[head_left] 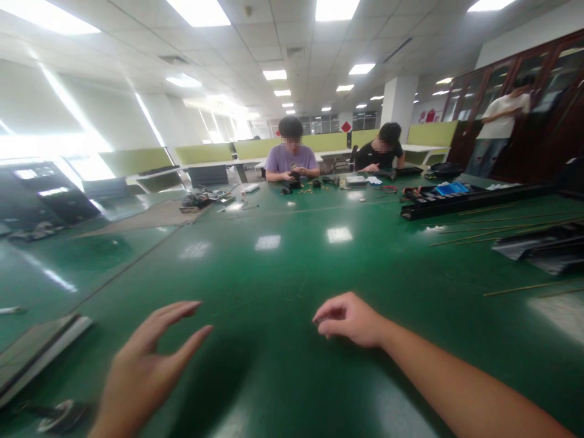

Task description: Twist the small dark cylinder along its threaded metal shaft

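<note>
My left hand (148, 359) is raised over the green tabletop (255, 286), its thumb and fingers spread apart with nothing between them. Further right, my right hand (351, 319) has its fingers curled toward the thumb in a pinch. A small dark, ridged thing (320, 320) shows at those fingertips, too small and blurred to name. Below and left of my left hand lies a dark round object (59, 417) with a pale rim, partly cut off by the hand and blur.
A flat panel (36, 353) lies at the near left. Black channels (474, 198) and thin rods (493, 234) lie on the right. Across the table, one person (292, 158) handles small parts; another (381, 152) sits beside. A third person (499, 125) stands by the cabinets.
</note>
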### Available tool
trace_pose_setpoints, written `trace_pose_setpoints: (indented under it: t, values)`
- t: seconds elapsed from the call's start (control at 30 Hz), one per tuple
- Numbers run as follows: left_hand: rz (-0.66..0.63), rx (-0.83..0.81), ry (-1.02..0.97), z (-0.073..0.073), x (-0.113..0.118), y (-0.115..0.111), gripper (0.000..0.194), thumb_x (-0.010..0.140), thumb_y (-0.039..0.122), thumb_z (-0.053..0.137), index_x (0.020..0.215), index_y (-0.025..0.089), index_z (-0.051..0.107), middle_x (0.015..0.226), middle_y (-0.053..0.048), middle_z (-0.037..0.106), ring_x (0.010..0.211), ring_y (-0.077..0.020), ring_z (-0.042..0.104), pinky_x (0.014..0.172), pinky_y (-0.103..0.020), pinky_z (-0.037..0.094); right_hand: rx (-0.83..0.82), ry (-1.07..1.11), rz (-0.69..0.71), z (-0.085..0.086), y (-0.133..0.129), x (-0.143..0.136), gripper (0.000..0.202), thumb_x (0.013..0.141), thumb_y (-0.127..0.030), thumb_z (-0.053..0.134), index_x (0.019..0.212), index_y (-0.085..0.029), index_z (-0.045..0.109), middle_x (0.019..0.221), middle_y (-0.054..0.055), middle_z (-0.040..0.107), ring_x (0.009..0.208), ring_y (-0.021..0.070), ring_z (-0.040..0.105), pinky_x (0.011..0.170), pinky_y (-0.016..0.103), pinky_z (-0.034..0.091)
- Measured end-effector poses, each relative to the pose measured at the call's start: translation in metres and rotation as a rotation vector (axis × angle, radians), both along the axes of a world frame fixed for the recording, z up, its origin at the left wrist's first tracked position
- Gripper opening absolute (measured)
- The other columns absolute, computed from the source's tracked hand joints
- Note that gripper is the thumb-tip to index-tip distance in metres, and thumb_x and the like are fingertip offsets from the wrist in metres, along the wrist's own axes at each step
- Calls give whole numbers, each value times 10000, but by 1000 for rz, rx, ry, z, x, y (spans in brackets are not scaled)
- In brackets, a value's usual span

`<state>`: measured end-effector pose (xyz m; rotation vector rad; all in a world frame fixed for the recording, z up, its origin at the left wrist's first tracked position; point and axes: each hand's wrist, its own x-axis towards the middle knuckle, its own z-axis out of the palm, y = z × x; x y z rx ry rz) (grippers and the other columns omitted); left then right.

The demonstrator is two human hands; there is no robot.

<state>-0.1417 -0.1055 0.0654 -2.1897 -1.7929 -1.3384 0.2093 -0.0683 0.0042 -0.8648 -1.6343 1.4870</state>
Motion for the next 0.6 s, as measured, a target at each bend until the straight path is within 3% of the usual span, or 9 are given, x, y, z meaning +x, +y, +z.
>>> trace_pose_setpoints:
  t: [0.13,0.2,0.27,0.37,0.6]
  values:
    - [-444,-118,122,-7,82,21,417,796,369,730,1202,326,649,1256,-49,629,1150,-265,607,1016,-439,512,-75,69,6,-1,4,4,328,661,-389,818,876,-147,770,741,34,722,640,144,639,651,280,506]
    - [-602,-169,110,-10,115,27,439,793,304,745,1222,316,648,1273,-67,623,1174,-251,599,1019,-416,510,-101,95,6,1,4,5,344,657,-410,820,865,-140,772,713,30,714,638,144,635,661,285,506]
    - [-713,-181,69,-11,135,32,335,802,255,736,1132,302,703,1208,-70,657,1123,-235,627,974,-387,533,-115,109,34,3,3,5,352,668,-434,813,850,-135,771,701,27,706,641,145,632,673,290,506]
    - [-764,-152,-4,-12,147,35,178,817,221,712,982,272,757,1082,-76,699,1018,-221,667,887,-357,562,-106,136,73,6,1,4,350,705,-456,790,835,-132,765,706,24,697,649,140,623,687,291,503]
    - [-733,-217,-202,-18,150,28,107,812,235,721,910,224,760,965,-82,736,911,-217,696,840,-351,581,-129,165,66,0,0,1,352,718,-469,784,803,-131,738,693,13,675,637,136,618,662,274,495]
